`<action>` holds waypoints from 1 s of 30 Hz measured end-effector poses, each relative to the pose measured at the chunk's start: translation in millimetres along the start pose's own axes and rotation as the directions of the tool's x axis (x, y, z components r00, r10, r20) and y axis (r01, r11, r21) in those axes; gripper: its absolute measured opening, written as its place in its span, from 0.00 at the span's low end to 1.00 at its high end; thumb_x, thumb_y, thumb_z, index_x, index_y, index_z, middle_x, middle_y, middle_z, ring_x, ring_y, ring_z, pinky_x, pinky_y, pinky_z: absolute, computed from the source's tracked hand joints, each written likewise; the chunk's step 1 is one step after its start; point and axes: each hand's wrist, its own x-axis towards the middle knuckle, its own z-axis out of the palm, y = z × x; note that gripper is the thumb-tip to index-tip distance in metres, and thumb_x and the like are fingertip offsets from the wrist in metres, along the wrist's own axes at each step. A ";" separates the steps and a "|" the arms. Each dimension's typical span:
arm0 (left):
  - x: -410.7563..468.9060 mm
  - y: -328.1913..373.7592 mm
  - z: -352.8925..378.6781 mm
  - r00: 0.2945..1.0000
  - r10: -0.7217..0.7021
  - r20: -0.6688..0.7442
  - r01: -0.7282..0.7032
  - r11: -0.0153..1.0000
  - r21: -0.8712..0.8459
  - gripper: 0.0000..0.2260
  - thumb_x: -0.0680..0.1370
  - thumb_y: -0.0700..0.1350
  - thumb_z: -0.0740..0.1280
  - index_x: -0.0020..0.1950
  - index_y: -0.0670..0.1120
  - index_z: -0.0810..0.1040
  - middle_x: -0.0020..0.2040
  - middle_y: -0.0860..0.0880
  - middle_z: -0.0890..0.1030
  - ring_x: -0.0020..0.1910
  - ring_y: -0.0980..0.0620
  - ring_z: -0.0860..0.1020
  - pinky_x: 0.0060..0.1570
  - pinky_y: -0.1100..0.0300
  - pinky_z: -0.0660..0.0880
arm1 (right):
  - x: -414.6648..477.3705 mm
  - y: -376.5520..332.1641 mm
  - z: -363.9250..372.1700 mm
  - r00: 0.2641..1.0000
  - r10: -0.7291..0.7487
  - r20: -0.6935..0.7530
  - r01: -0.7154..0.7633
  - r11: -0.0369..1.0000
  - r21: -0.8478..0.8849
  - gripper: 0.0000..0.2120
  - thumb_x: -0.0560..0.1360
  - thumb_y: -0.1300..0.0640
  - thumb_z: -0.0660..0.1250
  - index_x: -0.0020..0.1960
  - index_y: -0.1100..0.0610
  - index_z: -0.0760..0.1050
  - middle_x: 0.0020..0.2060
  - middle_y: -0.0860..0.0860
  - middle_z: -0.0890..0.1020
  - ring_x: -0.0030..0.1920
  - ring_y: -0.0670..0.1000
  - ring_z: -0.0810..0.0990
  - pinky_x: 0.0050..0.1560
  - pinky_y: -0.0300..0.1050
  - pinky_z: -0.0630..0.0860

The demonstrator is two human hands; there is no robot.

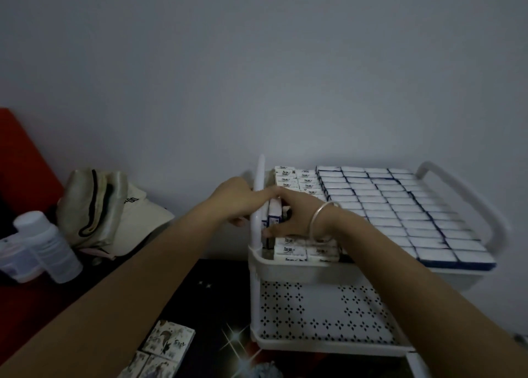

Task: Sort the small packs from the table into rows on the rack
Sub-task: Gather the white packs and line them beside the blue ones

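1. Your right hand point(288, 214) grips one pack point(273, 213); the fingers are curled round it and the thumb is low on its front; a bangle point(321, 220) sits on this wrist
2. The pack stands upright at the left edge of the top tray of the rack point(300, 269), just beside the white post point(258, 206) and among the packs already there
3. Your left hand point(234, 199) is on the outer side of the post; one finger is stretched across the post to the top of the pack; the other fingers are partly hidden, so I cannot tell if this hand grips something or is loose
4. The tray is almost full with rows point(400, 209) of packs; the rows at the right show plain white tops with dark edges; the two columns at the left show printed tops
5. The lower shelf point(328, 312) has a pattern of small holes
6. Some loose packs point(167, 346) with a drawing on them lie on the dark table point(217, 292), near your left forearm and well apart from the rack
7. At the left, on a red surface, there are a pale cap point(143, 214) and two white bottles point(45, 246); the picture is dim
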 end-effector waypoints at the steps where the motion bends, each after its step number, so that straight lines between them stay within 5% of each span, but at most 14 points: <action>1: 0.8 -2.0 -0.5 1.000 0.007 -0.009 -0.008 0.992 -0.125 0.21 0.74 0.61 0.67 0.45 0.42 0.80 0.40 0.45 0.83 0.36 0.49 0.82 0.30 0.60 0.78 | -1.1 1.8 -5.7 0.998 0.030 0.056 -0.040 0.982 0.184 0.27 0.71 0.49 0.73 0.66 0.51 0.67 0.46 0.47 0.79 0.43 0.49 0.79 0.43 0.41 0.75; 3: 2.0 -7.3 -0.9 0.999 0.028 -0.030 -0.037 0.943 -0.330 0.18 0.76 0.58 0.66 0.45 0.43 0.81 0.41 0.46 0.84 0.35 0.52 0.82 0.29 0.62 0.77 | -3.0 6.1 -11.4 0.991 0.113 0.077 -0.136 0.845 0.517 0.20 0.76 0.53 0.67 0.65 0.50 0.68 0.39 0.52 0.80 0.32 0.49 0.79 0.31 0.41 0.73; 5: 2.7 -15.6 -2.3 1.000 0.008 0.022 0.003 0.886 -0.463 0.19 0.79 0.58 0.61 0.46 0.45 0.81 0.38 0.48 0.84 0.33 0.55 0.81 0.32 0.61 0.77 | -1.8 9.9 -6.0 0.982 0.188 -0.011 -0.138 0.759 0.636 0.11 0.78 0.55 0.64 0.59 0.55 0.73 0.32 0.53 0.80 0.26 0.47 0.78 0.26 0.38 0.73; 9: 8.2 -31.1 -8.5 1.000 0.005 0.002 -0.003 0.888 -0.459 0.28 0.81 0.62 0.50 0.43 0.45 0.82 0.39 0.49 0.84 0.40 0.53 0.80 0.42 0.57 0.74 | 5.9 12.5 10.9 0.970 0.202 -0.138 -0.091 0.824 0.560 0.04 0.75 0.57 0.69 0.46 0.56 0.77 0.29 0.50 0.79 0.27 0.49 0.78 0.31 0.42 0.79; 16: 14.0 -59.0 14.8 0.998 0.025 0.051 0.004 0.871 -0.492 0.32 0.81 0.63 0.45 0.43 0.51 0.86 0.55 0.49 0.84 0.58 0.48 0.78 0.63 0.50 0.70 | 1.9 2.9 12.1 0.963 0.209 -0.169 -0.092 0.848 0.521 0.09 0.73 0.53 0.71 0.49 0.58 0.79 0.33 0.51 0.79 0.29 0.49 0.77 0.38 0.47 0.80; 20: 11.8 -49.8 21.2 0.994 0.049 -0.094 -0.077 0.942 -0.327 0.28 0.81 0.62 0.47 0.54 0.50 0.83 0.61 0.49 0.79 0.59 0.52 0.74 0.59 0.61 0.64 | -0.7 -1.9 12.9 0.966 0.120 -0.231 -0.095 0.989 0.117 0.12 0.71 0.45 0.70 0.46 0.53 0.75 0.39 0.47 0.79 0.39 0.49 0.78 0.42 0.44 0.76; 23: 14.2 -55.8 20.7 0.994 0.094 -0.064 -0.109 0.949 -0.297 0.24 0.80 0.64 0.49 0.54 0.56 0.81 0.66 0.50 0.76 0.66 0.51 0.72 0.68 0.57 0.63 | -0.4 -1.8 13.6 0.959 0.109 -0.262 -0.125 0.991 -0.044 0.16 0.73 0.41 0.67 0.50 0.53 0.76 0.46 0.49 0.81 0.47 0.51 0.79 0.51 0.48 0.76; 27: 1.6 -69.0 15.5 0.995 0.090 0.045 -0.051 0.841 -0.538 0.22 0.82 0.60 0.50 0.47 0.56 0.82 0.65 0.51 0.77 0.66 0.53 0.71 0.67 0.50 0.67 | -9.6 -3.9 20.3 0.911 0.189 -0.368 -0.136 0.977 0.165 0.20 0.72 0.45 0.70 0.60 0.52 0.75 0.54 0.49 0.80 0.48 0.50 0.80 0.52 0.51 0.78; 30: -10.5 -102.2 9.2 1.000 -0.001 -0.008 -0.005 0.690 -0.724 0.21 0.84 0.53 0.49 0.50 0.49 0.81 0.56 0.51 0.81 0.60 0.52 0.75 0.55 0.55 0.73 | -35.9 -15.5 29.7 0.755 0.166 -0.634 0.019 0.961 0.275 0.12 0.73 0.48 0.68 0.55 0.51 0.76 0.50 0.46 0.80 0.40 0.45 0.79 0.47 0.48 0.79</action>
